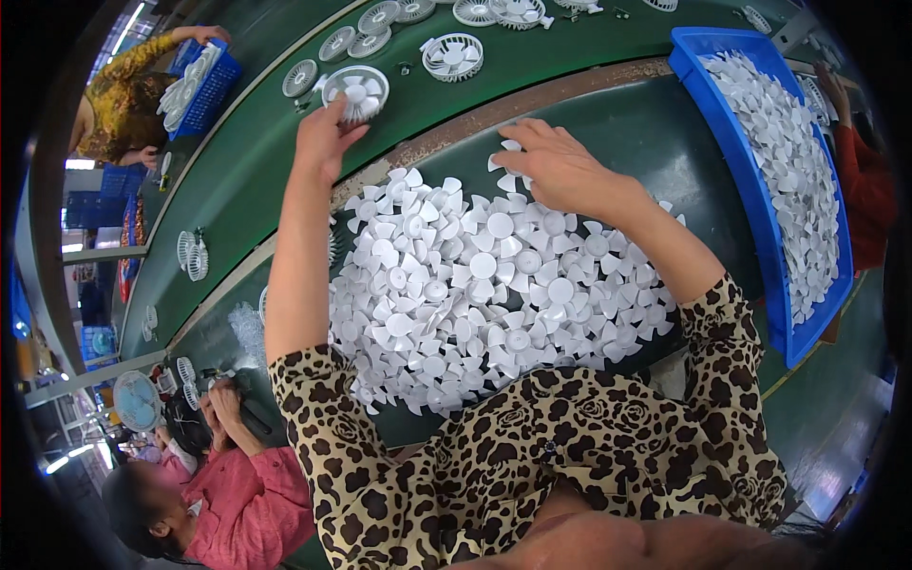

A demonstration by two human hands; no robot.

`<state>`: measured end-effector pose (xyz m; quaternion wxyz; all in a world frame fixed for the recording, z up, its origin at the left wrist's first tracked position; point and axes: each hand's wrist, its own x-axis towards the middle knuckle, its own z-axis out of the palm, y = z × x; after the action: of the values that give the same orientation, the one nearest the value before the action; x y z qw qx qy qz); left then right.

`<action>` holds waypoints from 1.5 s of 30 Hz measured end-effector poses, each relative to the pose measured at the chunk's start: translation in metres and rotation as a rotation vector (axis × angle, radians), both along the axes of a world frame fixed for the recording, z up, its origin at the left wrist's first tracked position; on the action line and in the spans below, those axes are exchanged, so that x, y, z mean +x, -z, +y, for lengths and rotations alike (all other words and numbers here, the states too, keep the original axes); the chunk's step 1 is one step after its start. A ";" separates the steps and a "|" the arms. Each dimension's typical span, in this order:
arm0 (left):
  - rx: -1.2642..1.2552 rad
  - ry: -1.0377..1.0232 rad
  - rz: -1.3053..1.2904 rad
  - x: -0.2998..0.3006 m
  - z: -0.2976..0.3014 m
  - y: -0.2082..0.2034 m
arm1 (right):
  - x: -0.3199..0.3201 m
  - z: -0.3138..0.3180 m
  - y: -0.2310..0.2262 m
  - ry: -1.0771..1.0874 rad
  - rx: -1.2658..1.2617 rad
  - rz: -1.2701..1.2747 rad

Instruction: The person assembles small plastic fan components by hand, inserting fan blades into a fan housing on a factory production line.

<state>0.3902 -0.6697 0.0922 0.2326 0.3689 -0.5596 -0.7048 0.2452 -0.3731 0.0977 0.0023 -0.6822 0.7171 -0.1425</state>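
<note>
Stretched forward, my left hand (323,142) has its fingers over the near rim of a round white fan guard (370,84), its thumb low against the side. A white fan blade (356,93) sits in the middle of that guard. My right hand (560,171) is closed, palm down, around another white fan blade (511,161) at the far edge of the heap. Between my forearms spreads a large pile of loose white fan blades (484,266), lying jumbled on the dark green tabletop (608,119).
Beyond a worn ledge (532,93) runs a green conveyor belt (247,138) carrying several white guards, including a fan housing (452,57). A blue tray (781,323) of blades stands right. One person (123,104) handles a blue basket (211,95); another (247,503) sits at left.
</note>
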 end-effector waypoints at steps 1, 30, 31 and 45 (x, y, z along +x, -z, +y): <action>0.019 0.011 -0.096 0.001 -0.010 0.002 | -0.003 -0.001 0.000 -0.001 0.003 -0.011; -0.086 0.115 -0.029 0.075 0.107 -0.007 | -0.028 0.085 -0.008 0.631 0.151 0.107; 0.008 0.087 -0.046 0.073 0.117 -0.008 | -0.025 0.088 -0.013 0.668 0.152 0.049; 0.233 0.198 0.062 0.053 0.178 -0.003 | 0.028 0.067 -0.033 0.297 -0.286 -0.312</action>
<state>0.4427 -0.4920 0.0954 0.1345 0.3144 -0.5001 -0.7956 0.2730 -0.3062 0.1312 -0.0047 -0.5324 0.7731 -0.3447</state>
